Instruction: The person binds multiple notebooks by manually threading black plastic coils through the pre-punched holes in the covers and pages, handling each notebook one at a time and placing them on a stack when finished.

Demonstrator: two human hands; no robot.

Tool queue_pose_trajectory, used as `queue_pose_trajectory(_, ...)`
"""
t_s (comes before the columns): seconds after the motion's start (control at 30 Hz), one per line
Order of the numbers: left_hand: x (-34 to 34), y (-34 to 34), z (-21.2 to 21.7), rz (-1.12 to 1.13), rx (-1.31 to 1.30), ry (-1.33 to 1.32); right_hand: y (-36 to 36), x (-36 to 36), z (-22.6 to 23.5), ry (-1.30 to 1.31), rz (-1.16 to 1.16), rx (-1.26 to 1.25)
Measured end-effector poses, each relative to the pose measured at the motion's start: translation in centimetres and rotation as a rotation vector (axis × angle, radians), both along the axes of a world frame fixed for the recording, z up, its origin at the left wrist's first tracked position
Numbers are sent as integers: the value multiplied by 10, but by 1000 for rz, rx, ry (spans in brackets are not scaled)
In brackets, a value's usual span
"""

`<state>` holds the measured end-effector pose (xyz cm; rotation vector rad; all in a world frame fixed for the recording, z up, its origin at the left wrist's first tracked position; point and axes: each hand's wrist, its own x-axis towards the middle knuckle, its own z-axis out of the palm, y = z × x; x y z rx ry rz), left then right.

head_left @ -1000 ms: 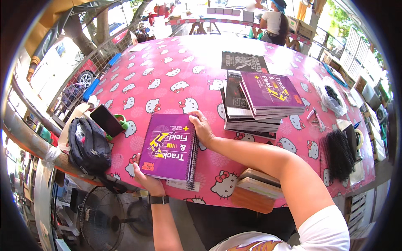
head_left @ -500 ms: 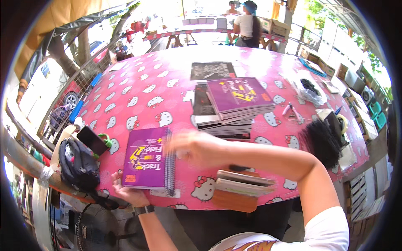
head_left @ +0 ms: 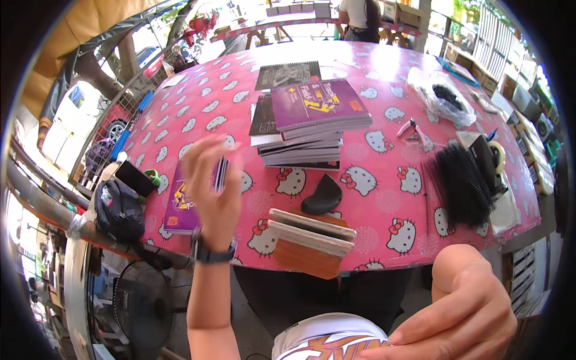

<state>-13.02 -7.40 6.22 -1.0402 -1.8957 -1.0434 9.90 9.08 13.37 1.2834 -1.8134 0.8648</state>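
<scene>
A purple spiral-bound notebook (head_left: 182, 207) lies at the table's near left, its coil side toward the right. Over it hovers my left hand (head_left: 211, 180), a dark band at the wrist, fingers apart and nothing in them. That hand hides much of the cover and coil. Close to my body at the lower right is my right hand (head_left: 465, 312), its fingers curled together toward the thumb. Whether anything small sits in that pinch cannot be seen. Beyond my left hand stands a stack of notebooks, a purple one (head_left: 321, 105) on top and black ones (head_left: 264, 117) beneath.
A wooden block holding upright boards (head_left: 312, 231) stands at the near edge, a black curved object (head_left: 323, 195) behind it. Black plastic coils (head_left: 465, 186), pink-handled pliers (head_left: 414, 133) and a plastic bag (head_left: 441, 99) are at right. A dark pouch (head_left: 120, 207) and phone (head_left: 135, 178) lie left.
My right hand has left the notebook's coil and drawn back to the lower right. My left hand has let go of the notebook's near edge and risen over it. The view has shifted.
</scene>
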Motion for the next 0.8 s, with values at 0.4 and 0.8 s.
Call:
queue_pose_trajectory(0.4, -157, 115, -59, 7, -239, -920, 8, -6, -63, -388, -48, 158)
queue_pose_trajectory(0.8, -40, 54, -19, -461, 520, -703, 55, -29, -172, -593, -681, -448)
